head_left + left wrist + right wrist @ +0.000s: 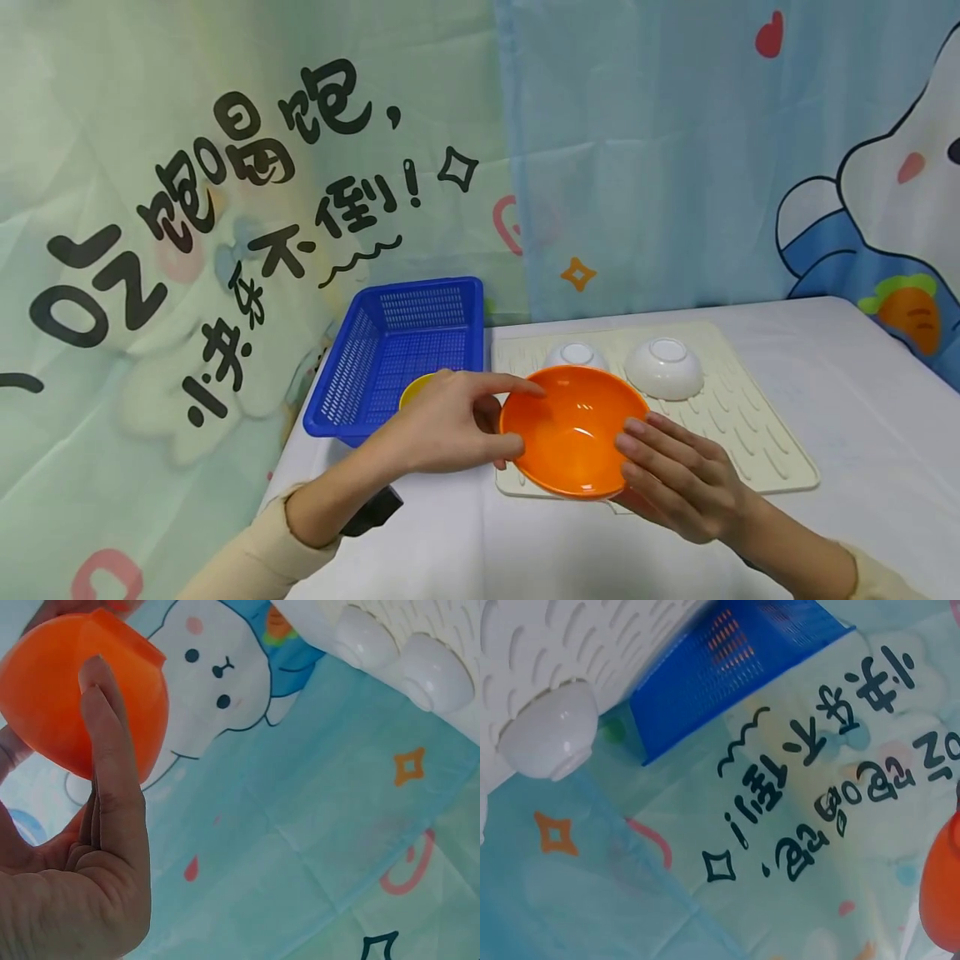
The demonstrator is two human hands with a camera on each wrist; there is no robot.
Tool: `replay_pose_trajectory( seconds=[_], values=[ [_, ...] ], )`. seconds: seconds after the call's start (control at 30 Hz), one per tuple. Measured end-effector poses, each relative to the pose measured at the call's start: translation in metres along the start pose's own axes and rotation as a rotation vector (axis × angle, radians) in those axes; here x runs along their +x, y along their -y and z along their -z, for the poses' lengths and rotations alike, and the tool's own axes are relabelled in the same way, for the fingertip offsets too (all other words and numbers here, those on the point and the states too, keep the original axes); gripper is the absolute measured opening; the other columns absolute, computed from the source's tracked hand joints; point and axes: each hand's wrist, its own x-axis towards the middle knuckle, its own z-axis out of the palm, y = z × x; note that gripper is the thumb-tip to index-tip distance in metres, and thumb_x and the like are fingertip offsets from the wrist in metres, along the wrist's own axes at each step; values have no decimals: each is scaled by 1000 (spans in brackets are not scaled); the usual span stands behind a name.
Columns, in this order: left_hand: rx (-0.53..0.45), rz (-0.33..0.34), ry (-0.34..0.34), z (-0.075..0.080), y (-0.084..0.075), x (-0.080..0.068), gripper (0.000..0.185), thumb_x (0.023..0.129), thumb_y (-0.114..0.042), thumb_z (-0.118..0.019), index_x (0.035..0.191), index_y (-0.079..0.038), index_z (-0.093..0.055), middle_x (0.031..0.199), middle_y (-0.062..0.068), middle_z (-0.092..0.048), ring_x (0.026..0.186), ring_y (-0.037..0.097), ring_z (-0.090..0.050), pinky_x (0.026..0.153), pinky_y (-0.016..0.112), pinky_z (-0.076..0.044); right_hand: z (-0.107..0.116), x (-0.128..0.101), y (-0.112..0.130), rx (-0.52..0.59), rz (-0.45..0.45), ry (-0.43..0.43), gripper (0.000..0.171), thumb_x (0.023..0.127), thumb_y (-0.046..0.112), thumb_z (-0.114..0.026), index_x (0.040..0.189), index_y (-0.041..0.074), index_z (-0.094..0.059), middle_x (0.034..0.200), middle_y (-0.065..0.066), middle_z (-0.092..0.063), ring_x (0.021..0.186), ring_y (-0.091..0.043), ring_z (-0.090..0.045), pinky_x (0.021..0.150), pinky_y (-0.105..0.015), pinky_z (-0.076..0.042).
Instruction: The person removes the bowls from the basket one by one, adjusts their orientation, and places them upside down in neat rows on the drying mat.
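Two hands hold an orange bowl above the front edge of a drying mat.

The left hand (442,425) has its grip clamped on the orange bowl's (573,429) rim at 9 o'clock, thumb inside; the right hand (678,479) cups the rim at 4 o'clock, fingers curled against it; two white bowls (663,367) lie upside down on the mat (757,417) at 12 o'clock; a blue basket (397,354) sits at 10 o'clock on the worktop (862,467), a yellow bowl (414,390) inside it.
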Motion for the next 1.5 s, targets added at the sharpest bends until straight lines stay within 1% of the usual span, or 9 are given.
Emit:
replay_pose_trajectory(
  seconds=[0.17, 0.53, 0.73, 0.9, 1.03, 1.2, 1.33, 1.43, 1.5],
  values=[
    [-4, -20, 1, -1, -1, 0, 42, 79, -13, -61, 120, -12, -61, 58, -9, -58, 53, 8, -55, 51, 22, -46, -3, 2, -1, -1, -3, -6, 24, 95, 11, -51, 108, -8, -58, 113, -18, -61, 112, -25, -55, 98, -32, -39],
    [1, -61, -29, -2, -2, 0, 42, 78, -13, -64, 121, -12, -61, 61, -8, -57, 55, 6, -53, 52, 23, -49, 0, -1, -1, 39, -6, -31, 22, 94, 11, -53, 101, -8, -61, 103, -19, -64, 105, -28, -59, 95, -35, -42],
    [-28, -79, -34, -2, -3, -2, 46, 79, -14, -64, 124, -12, -59, 61, -7, -57, 55, 6, -55, 54, 23, -51, 1, 10, -3, 60, -30, -19, 21, 93, 8, -53, 101, -10, -61, 105, -20, -63, 107, -31, -58, 95, -37, -41],
    [-83, -114, -55, -4, 0, -2, 48, 82, -16, -65, 128, -11, -56, 61, -7, -58, 55, 6, -56, 54, 24, -52, 1, 14, -6, 25, -39, -15, 20, 92, 9, -55, 101, -8, -62, 105, -20, -63, 107, -31, -58, 94, -36, -42],
    [-179, -190, -87, -6, 4, -4, 47, 86, -17, -65, 130, -9, -53, 65, -6, -60, 57, 6, -58, 57, 26, -53, 1, 15, -8, -22, -64, -24, 22, 91, 12, -58, 103, -6, -63, 104, -18, -64, 105, -29, -59, 93, -33, -43],
    [-225, -362, -171, -11, 10, -5, 48, 87, -14, -65, 132, -6, -51, 75, -2, -65, 65, 4, -60, 58, 25, -53, 2, 19, -9, -1, -157, -31, 28, 90, 17, -61, 106, -6, -61, 107, -18, -64, 107, -26, -59, 92, -28, -42],
    [-183, -468, -242, -15, 15, -4, 55, 90, -34, -60, 133, -3, -48, 79, 0, -66, 68, 1, -59, 60, 22, -53, 8, 19, -7, 55, -265, 8, 33, 89, 20, -62, 108, -7, -61, 109, -18, -63, 109, -24, -57, 92, -27, -42],
    [-136, -494, -277, -17, 18, -4, 68, 88, -53, -52, 134, -2, -47, 79, 1, -64, 68, 1, -57, 61, 21, -52, 14, 14, -6, 65, -327, 48, 37, 87, 22, -64, 108, -9, -60, 109, -21, -63, 108, -24, -58, 91, -26, -42],
    [-106, -495, -299, -17, 19, -4, 72, 86, -57, -51, 134, -3, -48, 80, 0, -62, 71, 2, -56, 63, 21, -52, 17, 13, -7, 66, -357, 68, 41, 86, 24, -65, 107, -11, -60, 107, -22, -63, 107, -24, -59, 90, -26, -43]
  ],
)
